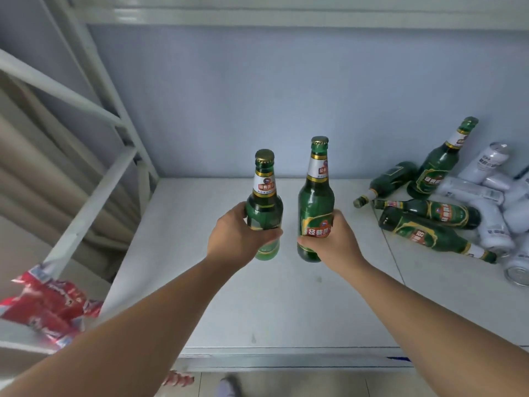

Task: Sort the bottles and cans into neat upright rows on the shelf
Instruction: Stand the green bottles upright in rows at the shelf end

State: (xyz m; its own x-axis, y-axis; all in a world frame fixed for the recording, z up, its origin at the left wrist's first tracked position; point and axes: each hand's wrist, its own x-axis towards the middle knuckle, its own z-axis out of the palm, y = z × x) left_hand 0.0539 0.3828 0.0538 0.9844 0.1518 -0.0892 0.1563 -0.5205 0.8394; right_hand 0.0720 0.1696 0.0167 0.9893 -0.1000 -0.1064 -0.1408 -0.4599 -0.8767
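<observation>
The left hand (234, 236) has its fingers wrapped round the body of a green glass bottle (264, 193), thumb on the near side, and holds it upright. The right hand (335, 242) grips a second green bottle (316, 196) low on its red and gold label, and that bottle is also upright. The two stand side by side with a narrow gap between them, over the middle of the white shelf (257, 305). Both have their caps on. Whether their bases touch the shelf or hang just above it cannot be told.

At the right end of the shelf lies an unsorted heap. One capped bottle (440, 164) leans tilted against the back wall (257, 96). Three more green bottles (429, 214) lie on their sides just in front of it, partly crossing one another. White cans (486, 164) are piled on their sides behind and to the right of them, touching the bottles.

Red packaging (48, 305) sits on a lower level to the left, beyond the white metal frame (94, 196).
</observation>
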